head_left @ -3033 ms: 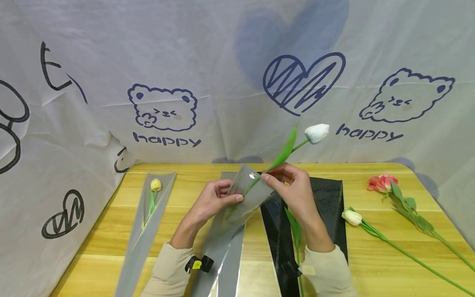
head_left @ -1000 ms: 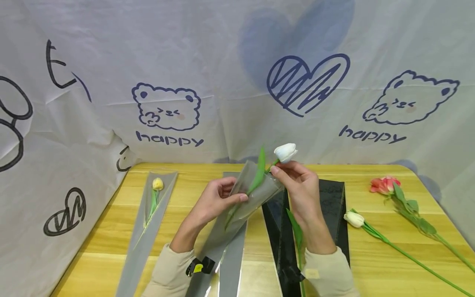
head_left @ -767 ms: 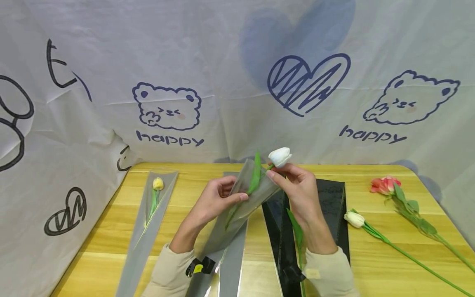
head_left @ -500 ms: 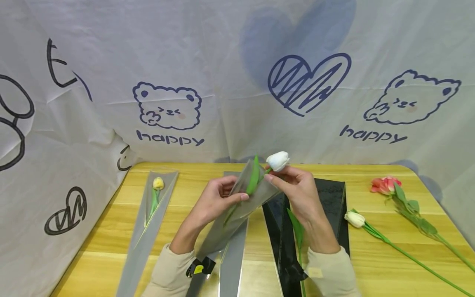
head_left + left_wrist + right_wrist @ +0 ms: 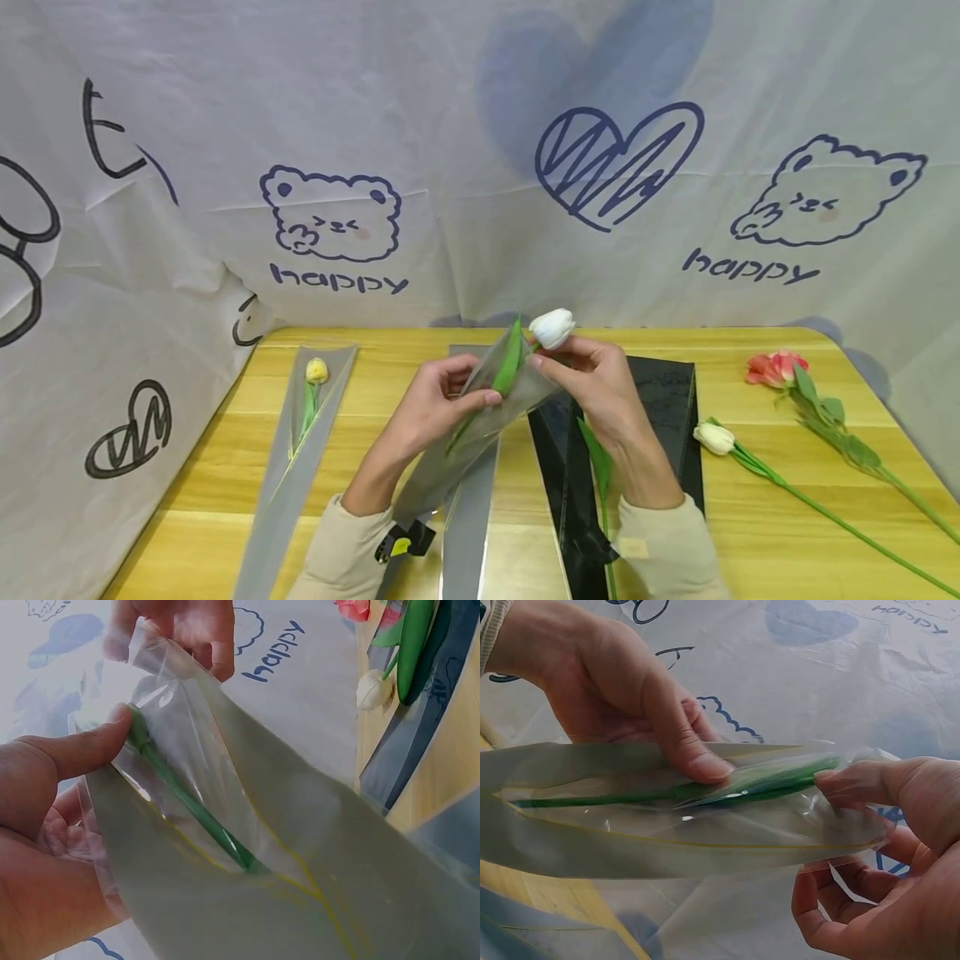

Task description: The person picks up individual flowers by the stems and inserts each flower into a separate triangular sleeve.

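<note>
A white tulip [image 5: 552,328] slants up out of the wide mouth of a grey flower sleeve [image 5: 431,485]. Its green stem [image 5: 191,802] runs down inside, visible through the sleeve's clear front, and most of one leaf [image 5: 509,360] is inside too. My left hand [image 5: 429,410] grips the sleeve from the left, thumb on the clear front over the stem. Just below the bloom, my right hand [image 5: 600,387] pinches the stem at the mouth with thumb and fingers. The right wrist view shows the right thumb [image 5: 855,782] near the leaf; the bloom is not visible there.
A yellow tulip [image 5: 317,372] lies in another grey sleeve [image 5: 288,492] at left. Further grey [image 5: 468,533] and black sleeves [image 5: 663,392] lie at centre, a green-leaved stem [image 5: 597,458] on the black ones. At right are a cream tulip [image 5: 714,438] and a pink flower [image 5: 776,369].
The white tulip has slid down and left, deeper into the sleeve, so its bloom now sits close to the mouth. My right hand moved with it; my left hand kept its hold.
</note>
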Action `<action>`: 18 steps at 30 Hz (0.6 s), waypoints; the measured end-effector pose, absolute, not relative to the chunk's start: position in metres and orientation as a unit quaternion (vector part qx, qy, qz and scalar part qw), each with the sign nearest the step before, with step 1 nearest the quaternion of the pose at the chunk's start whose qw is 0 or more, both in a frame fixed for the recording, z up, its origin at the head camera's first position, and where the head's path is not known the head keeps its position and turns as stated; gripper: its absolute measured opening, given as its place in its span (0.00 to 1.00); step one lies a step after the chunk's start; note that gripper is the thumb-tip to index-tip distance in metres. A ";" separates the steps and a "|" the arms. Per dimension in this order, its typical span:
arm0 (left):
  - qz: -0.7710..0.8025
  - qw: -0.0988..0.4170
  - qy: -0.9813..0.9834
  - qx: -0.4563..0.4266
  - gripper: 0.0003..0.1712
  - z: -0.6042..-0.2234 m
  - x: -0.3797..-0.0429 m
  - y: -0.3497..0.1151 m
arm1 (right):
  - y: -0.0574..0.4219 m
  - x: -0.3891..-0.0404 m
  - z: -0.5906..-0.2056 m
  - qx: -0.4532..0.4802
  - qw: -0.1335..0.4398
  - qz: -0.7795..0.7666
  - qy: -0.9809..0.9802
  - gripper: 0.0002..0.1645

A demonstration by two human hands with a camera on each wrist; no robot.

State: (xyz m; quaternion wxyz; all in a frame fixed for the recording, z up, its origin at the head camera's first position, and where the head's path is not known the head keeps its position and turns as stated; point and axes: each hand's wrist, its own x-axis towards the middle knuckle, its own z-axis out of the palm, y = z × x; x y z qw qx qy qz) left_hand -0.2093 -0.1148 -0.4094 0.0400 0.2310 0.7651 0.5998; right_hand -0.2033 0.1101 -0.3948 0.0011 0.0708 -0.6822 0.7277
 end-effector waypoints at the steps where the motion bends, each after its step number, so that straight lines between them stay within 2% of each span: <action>1: 0.600 0.040 0.764 0.231 0.11 -0.409 -0.209 -0.115 | 0.110 -0.203 -0.395 0.072 0.000 0.726 -0.684 0.22; 18: 0.601 0.044 0.768 0.218 0.12 -0.407 -0.209 -0.116 | 0.108 -0.201 -0.397 0.092 -0.019 0.700 -0.708 0.23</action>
